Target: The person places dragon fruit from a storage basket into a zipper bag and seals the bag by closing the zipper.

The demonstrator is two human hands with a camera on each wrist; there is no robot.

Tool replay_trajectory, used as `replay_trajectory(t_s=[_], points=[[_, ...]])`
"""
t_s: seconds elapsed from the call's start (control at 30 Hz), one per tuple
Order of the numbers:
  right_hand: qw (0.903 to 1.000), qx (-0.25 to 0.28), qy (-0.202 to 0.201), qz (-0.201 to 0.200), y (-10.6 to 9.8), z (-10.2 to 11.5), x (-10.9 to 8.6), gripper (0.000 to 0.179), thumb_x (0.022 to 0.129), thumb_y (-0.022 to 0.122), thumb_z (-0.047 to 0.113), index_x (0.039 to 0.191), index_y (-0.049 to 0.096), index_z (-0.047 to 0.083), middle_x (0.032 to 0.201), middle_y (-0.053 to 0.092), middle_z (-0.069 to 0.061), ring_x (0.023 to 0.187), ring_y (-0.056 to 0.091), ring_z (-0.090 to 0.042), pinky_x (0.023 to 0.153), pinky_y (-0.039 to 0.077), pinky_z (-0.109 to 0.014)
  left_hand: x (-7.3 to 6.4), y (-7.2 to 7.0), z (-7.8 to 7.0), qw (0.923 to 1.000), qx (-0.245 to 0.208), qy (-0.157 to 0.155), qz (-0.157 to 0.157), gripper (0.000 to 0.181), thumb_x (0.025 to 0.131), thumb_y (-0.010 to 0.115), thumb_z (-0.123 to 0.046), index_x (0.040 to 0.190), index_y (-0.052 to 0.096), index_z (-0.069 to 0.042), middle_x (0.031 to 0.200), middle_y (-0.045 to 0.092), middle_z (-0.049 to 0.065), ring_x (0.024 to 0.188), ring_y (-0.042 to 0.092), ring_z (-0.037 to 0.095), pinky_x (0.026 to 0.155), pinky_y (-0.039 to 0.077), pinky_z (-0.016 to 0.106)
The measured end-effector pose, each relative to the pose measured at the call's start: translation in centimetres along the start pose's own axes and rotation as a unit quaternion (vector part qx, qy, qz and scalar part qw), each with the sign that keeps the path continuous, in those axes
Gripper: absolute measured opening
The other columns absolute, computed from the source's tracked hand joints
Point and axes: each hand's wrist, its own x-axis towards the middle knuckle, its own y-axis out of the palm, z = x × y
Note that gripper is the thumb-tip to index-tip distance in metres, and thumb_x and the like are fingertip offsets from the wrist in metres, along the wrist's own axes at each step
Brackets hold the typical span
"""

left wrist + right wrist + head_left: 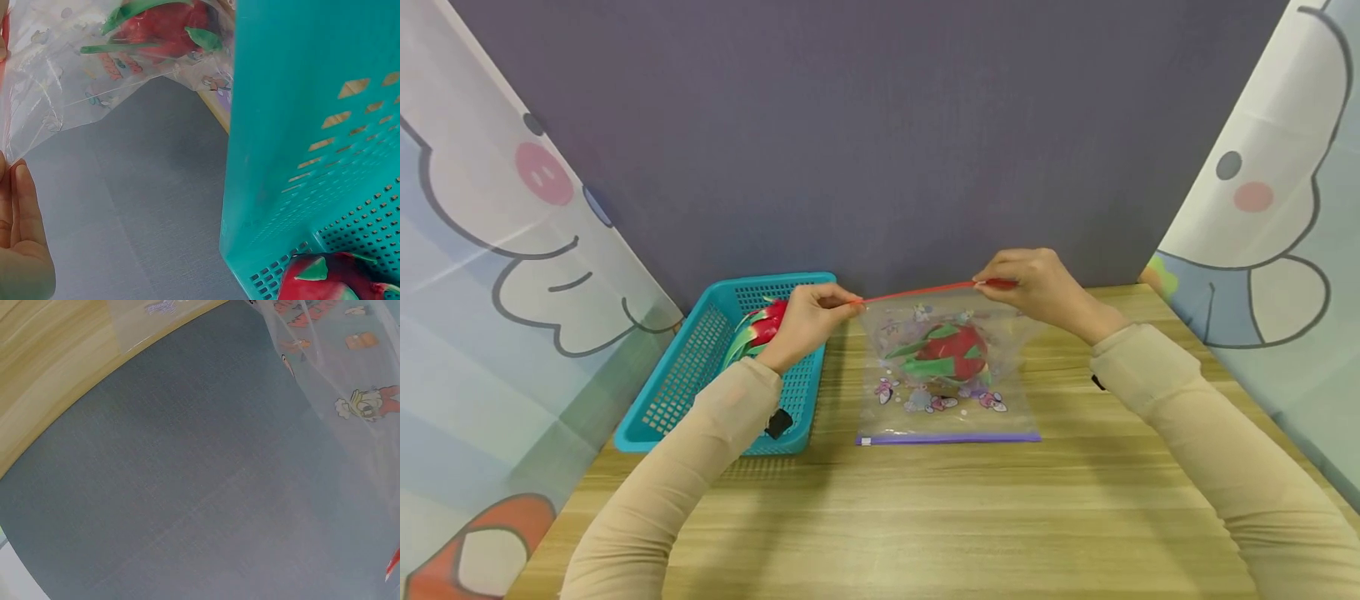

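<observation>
Woodgrain tabletop [925, 525] spans the lower frame; turquoise basket [778, 280] sits centre-left. Just right of centre I hold up a clear zip bag [880, 333]. My right hand [1037, 283] and left hand [812, 321] pinch its top edge; a dragon fruit [958, 346] shows through the film. I'd best keep the red zip strip [917, 292] taut and level.

Fruit [766, 327] in basket [688, 375], bag [943, 312] at right

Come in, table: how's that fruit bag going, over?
Left hand and right hand pinching bag by red edge. Fruit inside. Purple-edged bag lying below, seemingly not in the way.
</observation>
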Motion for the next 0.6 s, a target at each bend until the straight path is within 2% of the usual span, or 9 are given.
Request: replay_trajectory(t_s=[0.1,0.3,0.6], points=[[1.0,-0.004,0.005,0.0,-0.17,-0.12,-0.11,0.013,0.066,0.078,-0.003,0.077,0.073,0.003,0.071,0.067,-0.004,0.052,0.057,-0.009,0.045,0.041,-0.018,0.34,0.05,0.62,1.0,-0.003,0.006,-0.003,0.014,0.083,0.068,-0.017,0.091,0.072,-0.006,0.09,0.071,0.007,0.086,0.066,0.026,0.073,0.052,0.029],[0.9998,-0.004,0.018,-0.002,-0.25,-0.39,-0.35,0.013,0.066,0.077,-0.004,0.077,0.073,0.003,0.071,0.068,-0.004,0.052,0.056,-0.008,0.044,0.039,-0.017,0.35,-0.02,0.68,0.9999,-0.002,0.012,-0.007,0.013,0.082,0.069,-0.018,0.09,0.072,-0.007,0.088,0.071,0.006,0.082,0.066,0.018,0.073,0.053,0.03],[0.9996,-0.022,0.02,-0.002,-0.66,-0.7,-0.71,0.014,0.066,0.077,-0.002,0.077,0.073,0.004,0.071,0.068,-0.003,0.05,0.054,-0.007,0.045,0.038,-0.017,0.46,-0.01,0.71,0.9999,0.0,0.01,-0.007,0.012,0.083,0.068,-0.017,0.089,0.072,-0.008,0.088,0.071,0.006,0.082,0.066,0.021,0.071,0.053,0.03]])
